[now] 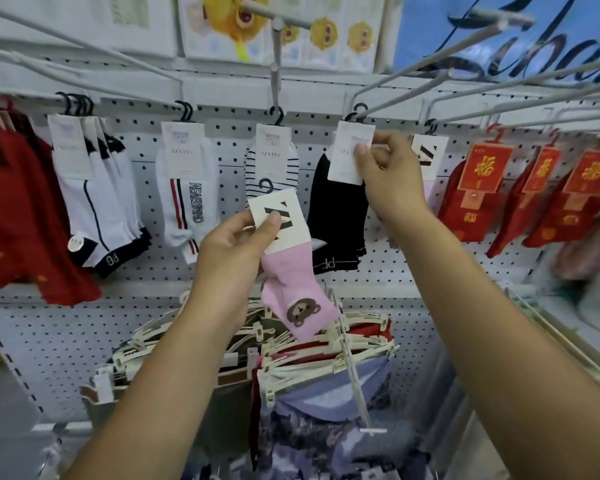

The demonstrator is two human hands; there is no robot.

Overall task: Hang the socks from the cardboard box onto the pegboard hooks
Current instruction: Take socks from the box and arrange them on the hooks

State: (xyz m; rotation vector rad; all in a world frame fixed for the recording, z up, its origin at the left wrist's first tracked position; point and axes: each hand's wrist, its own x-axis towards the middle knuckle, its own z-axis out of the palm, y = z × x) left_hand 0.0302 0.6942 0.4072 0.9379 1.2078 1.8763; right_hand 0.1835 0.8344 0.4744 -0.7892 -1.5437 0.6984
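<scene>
Head view: the left hand (pixel 234 244) pinches the white card of a pink sock (pixel 293 289), thumb on the card's face, holding it in front of the pegboard (pixel 388 268) below the row of hooks. The sock hangs down from the card, a brown bear face near its toe, and its small black hanger sticks up free above the card. The right hand (pixel 392 174) is raised higher and grips the card of a black sock (pixel 336 216) between thumb and fingers; that sock's hanger sits on a white hook (pixel 395 95). Left of it hang a striped sock (pixel 274 168) and white socks (pixel 187 192); red socks (pixel 478 202) hang to the right. Clip hangers (pixel 326 355) with garments lie below.
</scene>
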